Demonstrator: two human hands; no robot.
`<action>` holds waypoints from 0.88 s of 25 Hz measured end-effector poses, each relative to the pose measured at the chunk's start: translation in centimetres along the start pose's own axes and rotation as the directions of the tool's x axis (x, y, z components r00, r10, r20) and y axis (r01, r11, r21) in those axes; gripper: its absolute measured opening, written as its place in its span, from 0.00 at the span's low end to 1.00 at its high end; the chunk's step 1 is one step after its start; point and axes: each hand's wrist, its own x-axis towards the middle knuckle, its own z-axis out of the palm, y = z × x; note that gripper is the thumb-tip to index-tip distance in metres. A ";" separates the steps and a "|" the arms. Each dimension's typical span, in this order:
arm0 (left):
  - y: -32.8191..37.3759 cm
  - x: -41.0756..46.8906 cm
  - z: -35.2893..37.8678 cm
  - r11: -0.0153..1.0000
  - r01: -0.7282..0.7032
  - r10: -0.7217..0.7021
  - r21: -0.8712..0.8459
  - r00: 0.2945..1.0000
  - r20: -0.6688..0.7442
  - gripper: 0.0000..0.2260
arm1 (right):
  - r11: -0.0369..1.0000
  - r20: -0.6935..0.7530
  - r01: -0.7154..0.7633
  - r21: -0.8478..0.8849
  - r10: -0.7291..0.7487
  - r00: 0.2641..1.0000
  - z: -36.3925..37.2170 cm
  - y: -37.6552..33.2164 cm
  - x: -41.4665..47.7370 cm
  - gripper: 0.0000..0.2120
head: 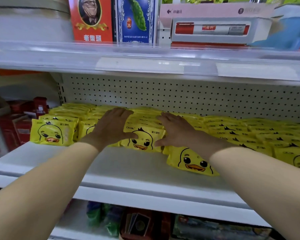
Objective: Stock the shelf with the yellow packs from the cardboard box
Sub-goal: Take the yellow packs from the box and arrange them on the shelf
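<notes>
Both hands press on one row of yellow packs (pixel 142 135) standing on the white shelf (pixel 121 168). The left hand (pixel 111 126) lies flat with fingers spread on the row's left side; the right hand (pixel 175 129), also spread, is on its right side. Another duck pack (pixel 191 161) lies tilted just right of this row.

Your left hand (pixel 111 126) and right hand (pixel 176 129) are bare, with no gloves, rings or watch showing. Your forearms are bare too: no sleeve reaches into view on either side, up to the frame's edge.
</notes>
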 end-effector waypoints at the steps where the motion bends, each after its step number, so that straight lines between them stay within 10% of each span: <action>1: 0.9 0.7 0.6 1.000 -0.023 0.023 -0.010 0.999 0.036 0.46 | 1.000 0.004 -0.009 -0.015 0.009 1.000 0.2 0.0 0.3 0.54; 15: 2.3 2.7 3.7 0.984 -0.106 0.081 0.144 0.982 0.169 0.52 | 0.962 0.035 0.017 -0.273 -0.008 0.999 2.1 -1.1 4.0 0.64; 22: 2.2 2.7 3.6 0.988 -0.111 0.090 0.104 0.977 0.193 0.53 | 0.993 -0.017 -0.040 -0.109 0.038 0.999 1.8 0.3 2.7 0.58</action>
